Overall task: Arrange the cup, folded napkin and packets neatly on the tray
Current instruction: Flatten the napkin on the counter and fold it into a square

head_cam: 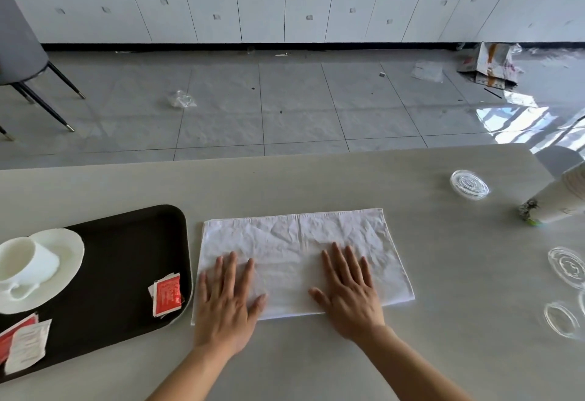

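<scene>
Pressing napkin (300,242) on desk (316,185), left hand (228,302), right hand (348,293) splayed wide; tray (126,242), packets (27,345) cropped at left edge.

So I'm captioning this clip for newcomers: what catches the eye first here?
The left hand and right hand press flat on a white napkin spread on the table. Left of it, a dark tray holds a white cup on a saucer, plus red packets.
</scene>
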